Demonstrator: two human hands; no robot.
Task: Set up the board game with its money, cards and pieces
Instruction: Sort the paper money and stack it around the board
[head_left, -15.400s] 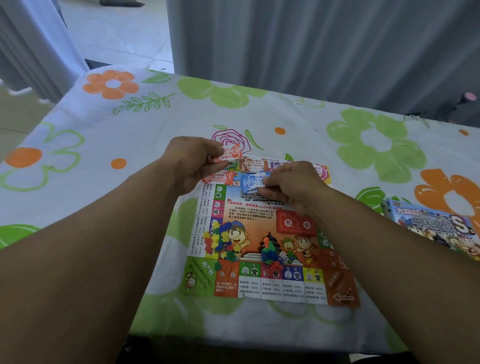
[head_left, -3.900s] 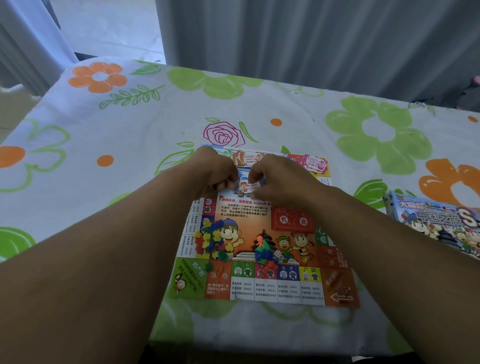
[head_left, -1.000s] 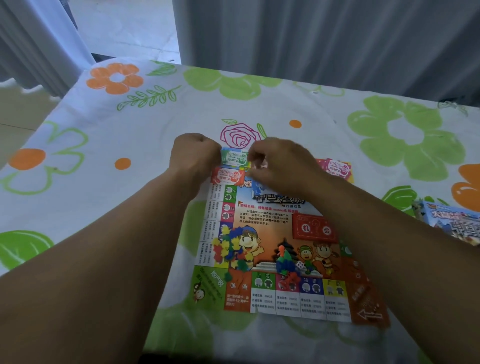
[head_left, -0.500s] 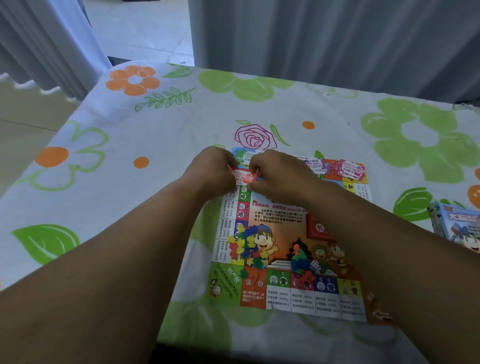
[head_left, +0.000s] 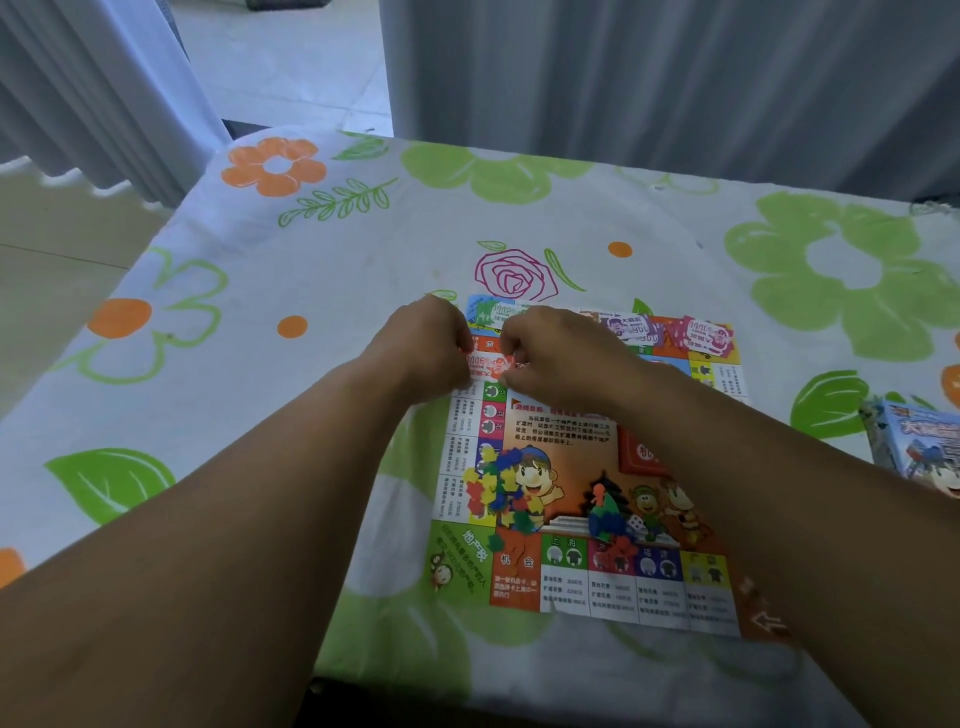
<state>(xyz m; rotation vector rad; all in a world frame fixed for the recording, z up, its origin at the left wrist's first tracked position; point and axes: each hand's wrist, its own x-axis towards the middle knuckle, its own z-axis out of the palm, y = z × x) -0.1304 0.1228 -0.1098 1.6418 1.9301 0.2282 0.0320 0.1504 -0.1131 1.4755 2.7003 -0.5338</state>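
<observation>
Your left hand (head_left: 426, 348) and right hand (head_left: 566, 358) meet almost knuckle to knuckle at the board's 11 o'clock corner. The fingers of both are curled, and each hand pinches one end of a red banknote (head_left: 488, 365) stretched between them over the edge squares; whether it touches the board you cannot tell. Under everything a flowered tablecloth (head_left: 311, 249) covers the table. The paper game board (head_left: 566, 431) lies flat on it, close to your edge. Well off at 3 o'clock from the board sits the blue game box (head_left: 919, 457), cut by the frame. Along the board's 12 o'clock edge lie a green note (head_left: 491, 314), a purple note (head_left: 631, 327) and a pink note (head_left: 704, 338) in a row. Your right forearm partly hides a red card stack (head_left: 641, 457) near the centre. Towards 8 o'clock lies a heap of coloured pieces (head_left: 498, 493), and a smaller cluster of pawns (head_left: 605, 519) stands at 6 o'clock, with a white die (head_left: 635, 526) just beside it.
</observation>
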